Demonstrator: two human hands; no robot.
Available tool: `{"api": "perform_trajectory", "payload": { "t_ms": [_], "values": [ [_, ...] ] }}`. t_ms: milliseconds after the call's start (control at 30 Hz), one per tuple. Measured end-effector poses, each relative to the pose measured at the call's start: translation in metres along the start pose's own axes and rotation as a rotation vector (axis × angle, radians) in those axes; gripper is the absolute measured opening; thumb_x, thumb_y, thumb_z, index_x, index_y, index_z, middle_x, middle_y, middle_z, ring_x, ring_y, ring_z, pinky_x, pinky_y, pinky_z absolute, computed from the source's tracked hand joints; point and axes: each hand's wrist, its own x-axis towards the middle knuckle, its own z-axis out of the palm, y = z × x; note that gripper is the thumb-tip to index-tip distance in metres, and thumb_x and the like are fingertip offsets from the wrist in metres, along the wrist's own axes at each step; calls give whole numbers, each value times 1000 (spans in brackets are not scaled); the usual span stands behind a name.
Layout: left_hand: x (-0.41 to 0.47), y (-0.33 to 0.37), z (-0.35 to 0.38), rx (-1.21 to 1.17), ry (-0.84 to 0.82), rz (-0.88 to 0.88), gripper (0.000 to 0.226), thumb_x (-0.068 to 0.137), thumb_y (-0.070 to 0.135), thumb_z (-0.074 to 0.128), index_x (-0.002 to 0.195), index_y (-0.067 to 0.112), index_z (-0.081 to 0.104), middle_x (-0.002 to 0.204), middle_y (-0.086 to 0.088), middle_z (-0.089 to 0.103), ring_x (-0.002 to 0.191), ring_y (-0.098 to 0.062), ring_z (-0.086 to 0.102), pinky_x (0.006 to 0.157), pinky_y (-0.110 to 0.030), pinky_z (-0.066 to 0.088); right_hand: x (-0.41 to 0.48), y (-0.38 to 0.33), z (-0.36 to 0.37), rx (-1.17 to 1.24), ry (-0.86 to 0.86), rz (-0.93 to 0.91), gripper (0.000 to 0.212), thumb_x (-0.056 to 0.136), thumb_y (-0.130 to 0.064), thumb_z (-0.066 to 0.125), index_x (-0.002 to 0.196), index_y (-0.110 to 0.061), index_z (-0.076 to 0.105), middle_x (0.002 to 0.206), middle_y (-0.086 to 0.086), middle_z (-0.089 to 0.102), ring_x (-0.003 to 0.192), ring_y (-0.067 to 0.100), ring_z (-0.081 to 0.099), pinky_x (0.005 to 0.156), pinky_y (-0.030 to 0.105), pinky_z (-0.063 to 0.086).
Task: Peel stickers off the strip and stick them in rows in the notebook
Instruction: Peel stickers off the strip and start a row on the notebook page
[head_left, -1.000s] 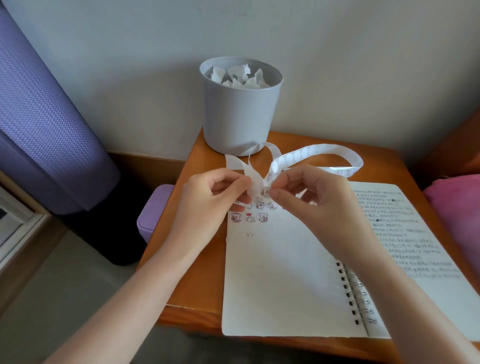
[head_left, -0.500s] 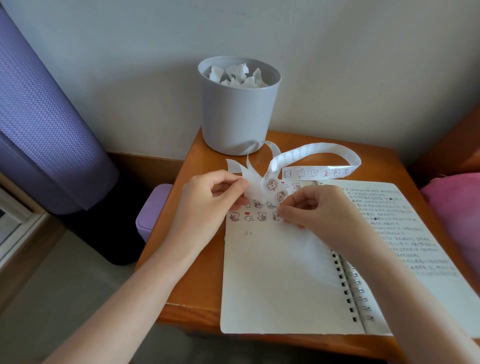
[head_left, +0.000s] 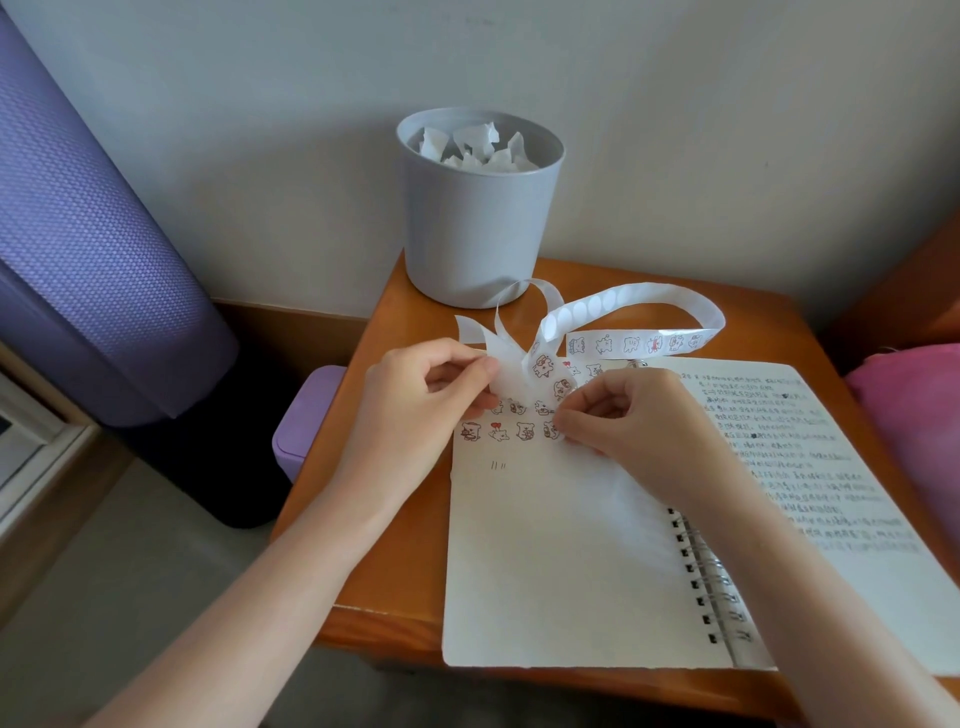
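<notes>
Room lies open on the notebook's (head_left: 545, 561) left page below the sticker rows; its near edge sits at the counter's (head_left: 395, 519) front edge, with a grey bin (head_left: 478, 223) close behind. The left hand (head_left: 415, 405), knuckles up, pinches the strip's (head_left: 639, 299) peeled end, and the right hand's (head_left: 639, 415) curled grip pinches a sticker (head_left: 551, 430) at the lower row's right end. The strip loops rightward behind the notebook, long axis left to right.
</notes>
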Motion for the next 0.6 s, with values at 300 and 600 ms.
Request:
{"api": "perform_trajectory", "payload": {
  "t_ms": [300, 600],
  "values": [
    [-1, 1, 0, 9, -4, 10, 14, 90, 18, 62, 98, 12, 72, 82, 5, 73, 75, 0, 69, 66, -11, 54, 1, 4, 5, -39, 33, -41, 8, 77, -14, 72, 70, -17, 69, 62, -5, 64, 46, -5, 49, 43, 9, 36],
    [-1, 1, 0, 9, -10, 8, 12, 90, 16, 62, 96, 13, 73, 81, 5, 72, 74, -1, 69, 67, -11, 54, 3, 7, 3, -102, 45, -57, 15, 79, -18, 74, 85, -19, 60, 72, -5, 58, 52, 1, 47, 46, 8, 37]
  ]
}}
